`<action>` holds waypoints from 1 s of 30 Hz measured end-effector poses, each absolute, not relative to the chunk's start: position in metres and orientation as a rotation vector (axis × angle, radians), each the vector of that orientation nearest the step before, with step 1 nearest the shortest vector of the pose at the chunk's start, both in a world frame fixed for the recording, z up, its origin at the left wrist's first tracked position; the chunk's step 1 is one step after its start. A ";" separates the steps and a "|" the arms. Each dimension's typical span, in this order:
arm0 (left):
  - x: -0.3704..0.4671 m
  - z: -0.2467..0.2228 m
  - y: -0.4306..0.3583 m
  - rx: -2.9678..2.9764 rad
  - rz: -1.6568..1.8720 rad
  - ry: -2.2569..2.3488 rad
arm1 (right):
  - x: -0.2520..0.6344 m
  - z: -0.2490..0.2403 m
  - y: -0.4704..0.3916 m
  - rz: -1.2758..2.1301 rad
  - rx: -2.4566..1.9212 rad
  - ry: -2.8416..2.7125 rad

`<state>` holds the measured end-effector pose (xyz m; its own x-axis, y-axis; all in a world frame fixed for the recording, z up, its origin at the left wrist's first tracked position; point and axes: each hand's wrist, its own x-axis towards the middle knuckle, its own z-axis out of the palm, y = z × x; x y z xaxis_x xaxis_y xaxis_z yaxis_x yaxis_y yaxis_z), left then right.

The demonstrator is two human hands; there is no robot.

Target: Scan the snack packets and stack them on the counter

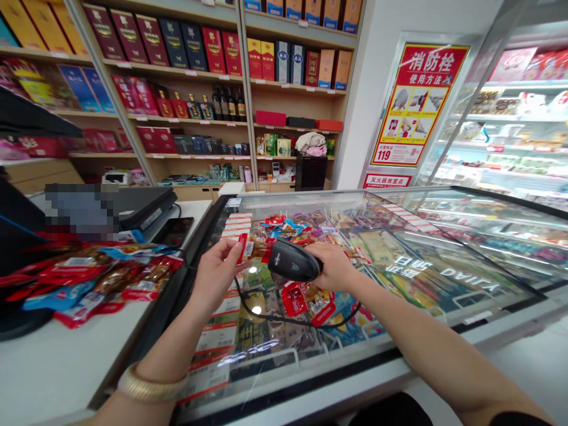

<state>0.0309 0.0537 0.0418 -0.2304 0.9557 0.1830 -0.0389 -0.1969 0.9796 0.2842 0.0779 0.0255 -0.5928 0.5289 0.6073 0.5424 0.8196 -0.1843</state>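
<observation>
My right hand [336, 266] is wrapped round a black handheld barcode scanner [293, 261], whose head points left over the glass-topped chest freezer [266, 355]. In my left hand [220, 263], thumb and fingers pinch the edge of a red-and-clear snack packet [246, 248] with a white barcode label, just left of the scanner. The far part of that packet is hidden behind the scanner. More snack packets [284, 226] lie on the glass beyond my hands, and a few red packets [310, 302] lie nearer, below the scanner. The scanner's black cable [284, 320] loops across the glass.
At left, a pile of red and blue snack packets [106, 278] covers part of the white counter [89, 367], beside a dark counter device [142, 207]. Shelves [186, 71] of boxes and bottles stand behind. A lit display fridge [519, 118] is at right.
</observation>
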 end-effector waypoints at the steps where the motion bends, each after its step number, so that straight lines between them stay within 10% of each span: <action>1: 0.031 0.042 0.054 1.180 1.550 1.229 | 0.284 0.025 0.078 -0.022 -0.775 -2.318; 14: -0.038 0.068 0.063 1.254 1.877 1.625 | 0.292 0.021 0.085 -0.050 -0.701 -2.197; 19: -0.107 0.094 0.060 1.847 1.464 2.431 | 0.292 0.020 0.086 -0.059 -0.686 -2.175; 30: -0.174 0.071 0.087 2.228 0.800 2.580 | 0.296 0.019 0.092 -0.127 -0.714 -2.155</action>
